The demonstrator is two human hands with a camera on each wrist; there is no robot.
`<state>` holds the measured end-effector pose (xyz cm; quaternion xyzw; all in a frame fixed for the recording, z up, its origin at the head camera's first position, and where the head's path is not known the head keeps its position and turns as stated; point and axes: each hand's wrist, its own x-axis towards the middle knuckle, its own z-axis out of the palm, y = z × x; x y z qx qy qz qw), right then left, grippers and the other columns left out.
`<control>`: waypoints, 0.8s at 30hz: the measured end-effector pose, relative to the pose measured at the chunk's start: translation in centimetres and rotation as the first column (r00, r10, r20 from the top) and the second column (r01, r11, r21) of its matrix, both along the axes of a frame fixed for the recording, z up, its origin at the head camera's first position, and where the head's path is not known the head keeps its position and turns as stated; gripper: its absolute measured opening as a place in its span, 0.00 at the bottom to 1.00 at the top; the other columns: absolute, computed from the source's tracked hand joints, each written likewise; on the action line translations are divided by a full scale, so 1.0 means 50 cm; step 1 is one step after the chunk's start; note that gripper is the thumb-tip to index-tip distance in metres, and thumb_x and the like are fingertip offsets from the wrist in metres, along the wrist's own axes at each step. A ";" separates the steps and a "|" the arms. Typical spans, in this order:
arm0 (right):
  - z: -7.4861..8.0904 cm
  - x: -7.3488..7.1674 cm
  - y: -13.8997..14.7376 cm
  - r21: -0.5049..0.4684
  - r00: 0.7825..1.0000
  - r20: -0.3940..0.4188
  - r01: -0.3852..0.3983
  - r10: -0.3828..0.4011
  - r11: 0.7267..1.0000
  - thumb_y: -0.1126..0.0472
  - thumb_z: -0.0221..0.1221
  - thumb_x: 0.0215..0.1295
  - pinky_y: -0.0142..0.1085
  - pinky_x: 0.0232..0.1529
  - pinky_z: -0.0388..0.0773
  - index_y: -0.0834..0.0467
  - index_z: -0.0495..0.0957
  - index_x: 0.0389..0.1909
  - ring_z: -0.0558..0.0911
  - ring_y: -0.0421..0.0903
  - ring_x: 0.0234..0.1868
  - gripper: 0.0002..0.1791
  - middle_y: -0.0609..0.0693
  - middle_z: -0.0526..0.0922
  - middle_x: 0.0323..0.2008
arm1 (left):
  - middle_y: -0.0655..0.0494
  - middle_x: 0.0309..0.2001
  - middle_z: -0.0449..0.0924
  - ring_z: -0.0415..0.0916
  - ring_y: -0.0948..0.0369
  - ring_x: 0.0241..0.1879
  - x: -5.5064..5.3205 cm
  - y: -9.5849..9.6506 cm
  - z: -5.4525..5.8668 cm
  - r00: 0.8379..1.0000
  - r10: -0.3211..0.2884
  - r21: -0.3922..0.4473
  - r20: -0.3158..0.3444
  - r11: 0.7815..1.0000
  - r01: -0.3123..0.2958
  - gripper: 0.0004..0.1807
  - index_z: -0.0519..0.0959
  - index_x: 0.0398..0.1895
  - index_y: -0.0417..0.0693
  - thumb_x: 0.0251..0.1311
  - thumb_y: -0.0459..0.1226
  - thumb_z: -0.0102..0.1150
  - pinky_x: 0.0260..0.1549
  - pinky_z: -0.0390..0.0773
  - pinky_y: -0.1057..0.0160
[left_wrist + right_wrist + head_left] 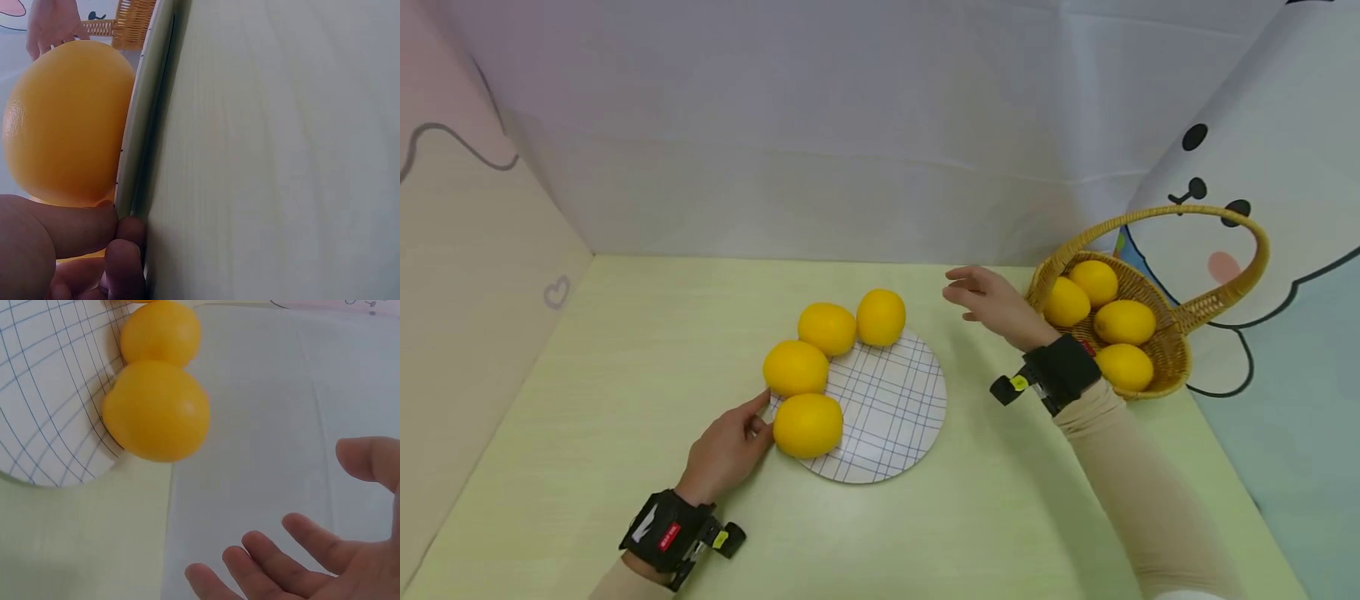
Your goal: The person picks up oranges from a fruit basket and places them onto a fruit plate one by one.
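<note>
A round white plate with a blue grid point(887, 408) lies on the table, with several yellow lemons along its left and far rim. At its left edge, my left hand point(730, 450) pinches the rim between thumb and fingers point(128, 250), close beside the nearest lemon point(808, 426). The left wrist view shows a lemon point(69, 122) just beyond the thumb. My right hand point(996, 304) hovers right of the plate, fingers spread and holding nothing. The farthest lemon point(881, 317) sits on the plate's far rim, left of that hand; it also shows large in the right wrist view point(156, 411).
A wicker basket point(1172, 358) with a tall arched handle stands at the table's right side, holding several lemons point(1124, 322). My right forearm passes just in front of it. A pale cloth wall point(820, 167) rises behind the table, with printed panels on both sides.
</note>
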<state>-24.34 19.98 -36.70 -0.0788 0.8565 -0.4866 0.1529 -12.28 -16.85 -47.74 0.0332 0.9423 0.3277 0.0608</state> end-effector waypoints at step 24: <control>0.127 0.040 0.263 0.434 0.997 0.072 0.005 -0.041 0.901 0.37 0.43 0.69 0.57 0.54 0.69 0.70 0.62 0.65 0.69 0.65 0.58 0.41 0.71 0.68 0.60 | 0.57 0.30 0.77 0.64 0.62 0.20 0.009 0.003 0.005 1.000 -0.004 0.006 0.009 1.000 0.004 0.29 0.70 0.66 0.40 0.63 0.41 0.54 0.16 0.60 0.64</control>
